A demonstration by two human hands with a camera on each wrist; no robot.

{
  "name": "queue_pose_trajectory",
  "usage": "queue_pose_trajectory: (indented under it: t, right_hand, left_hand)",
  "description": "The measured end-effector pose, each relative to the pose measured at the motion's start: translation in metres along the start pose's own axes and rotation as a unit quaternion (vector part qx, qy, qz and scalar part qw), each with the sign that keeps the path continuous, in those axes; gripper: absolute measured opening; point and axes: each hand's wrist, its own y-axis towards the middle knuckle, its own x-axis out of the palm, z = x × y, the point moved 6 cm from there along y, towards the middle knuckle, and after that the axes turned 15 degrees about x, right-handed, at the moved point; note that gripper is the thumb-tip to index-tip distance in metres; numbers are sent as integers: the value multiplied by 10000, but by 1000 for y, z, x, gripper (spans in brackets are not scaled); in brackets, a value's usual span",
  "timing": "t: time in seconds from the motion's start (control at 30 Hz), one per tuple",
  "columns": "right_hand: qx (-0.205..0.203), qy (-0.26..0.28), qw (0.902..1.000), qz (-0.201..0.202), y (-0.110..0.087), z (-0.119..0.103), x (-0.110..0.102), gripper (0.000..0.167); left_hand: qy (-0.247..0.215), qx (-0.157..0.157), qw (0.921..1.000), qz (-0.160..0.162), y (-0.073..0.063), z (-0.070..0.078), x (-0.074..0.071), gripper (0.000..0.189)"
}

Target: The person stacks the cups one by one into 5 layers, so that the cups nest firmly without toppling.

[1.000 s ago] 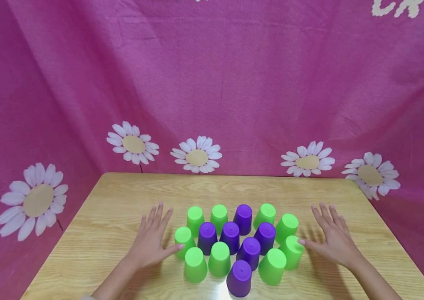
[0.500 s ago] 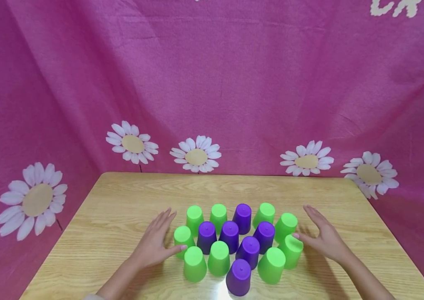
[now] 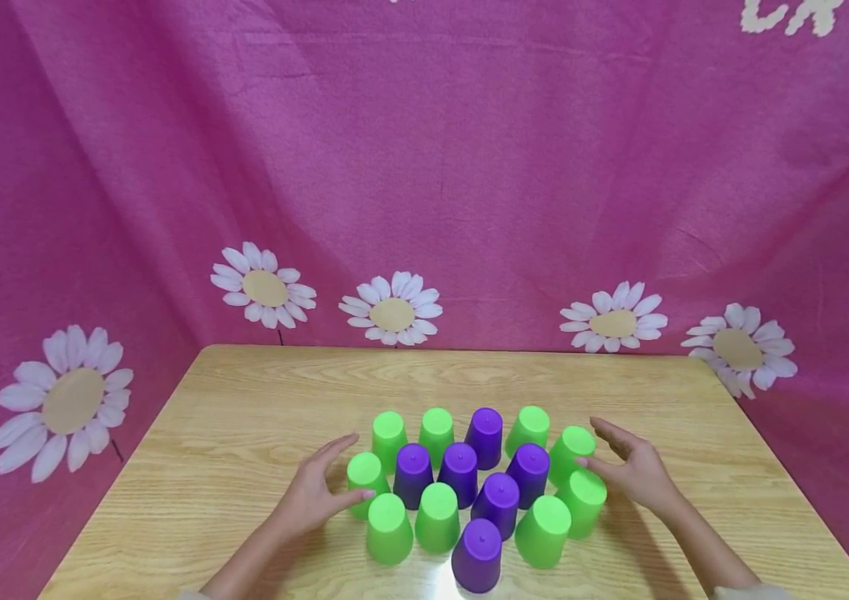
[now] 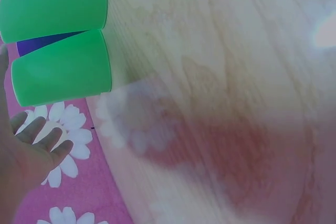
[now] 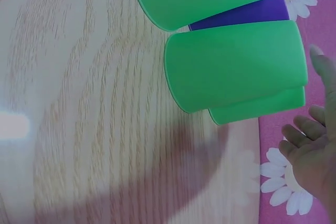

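Green and purple plastic cups stand upside down in a cluster on the wooden table. My left hand [image 3: 312, 492] is beside the leftmost green cup [image 3: 366, 473], its thumb overlapping that cup in the head view and its fingers bent toward the far side. On the other side, my right hand [image 3: 640, 473] reaches around the outer right green cups [image 3: 572, 450], thumb extended toward them. Neither hand grips a cup. In the left wrist view the left fingers [image 4: 39, 135] are apart from the nearest green cup [image 4: 63, 69]. The right wrist view shows a gap between fingers and green cup [image 5: 236, 66].
Several purple cups [image 3: 458, 471] fill the middle, with one purple cup [image 3: 477, 554] at the front. More green cups line the back and front. A wooden tabletop [image 3: 454, 379] surrounds them. Pink cloth [image 3: 424, 192] with daisies hangs behind and at the sides.
Both hands have moved inward toward the cups, and their spread fingers have drawn together and bent. The right hand has also shifted slightly farther from the body. The cups stand as before.
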Motion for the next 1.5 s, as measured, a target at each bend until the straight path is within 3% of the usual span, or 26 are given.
queue_pose_trajectory:
  t: [0.3,0.9,1.23,1.5]
  right_hand:
    - [77,248,9997,-23,6,5,8,60]
    - [469,618,9969,-143,10,11,11,54]
    - [387,535,9978,-62,12,12,11,53]
    - [275,473,9985,-28,12,12,11,51]
  left_hand:
    - [-185,-19,9996,233,-1,0,5,68]
    - [-929,-432,9941,368,-3,-8,13,55]
    - [-916,-352,9949,215,2,-6,9,52]
    - [-902,-573,9934,421,5,-9,0,49]
